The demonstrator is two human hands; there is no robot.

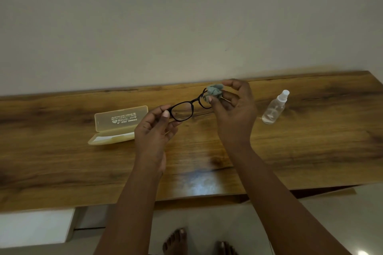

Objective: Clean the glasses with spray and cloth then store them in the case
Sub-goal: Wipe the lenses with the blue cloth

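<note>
Black-framed glasses (186,107) are held above the wooden table (310,141). My left hand (154,128) pinches the frame at its left end, beside the left lens. My right hand (234,109) holds a crumpled grey-green cloth (214,90) pressed around the right lens, which the cloth and fingers mostly hide. A translucent yellow case (118,126) lies open on the table to the left of my left hand, its lid standing up with printed text. A clear spray bottle (274,107) with a white nozzle stands to the right of my right hand.
The table runs along a plain pale wall (186,16). A white cabinet (35,227) sits below the table's front edge at the left. Bare feet (176,242) stand on the light floor beneath.
</note>
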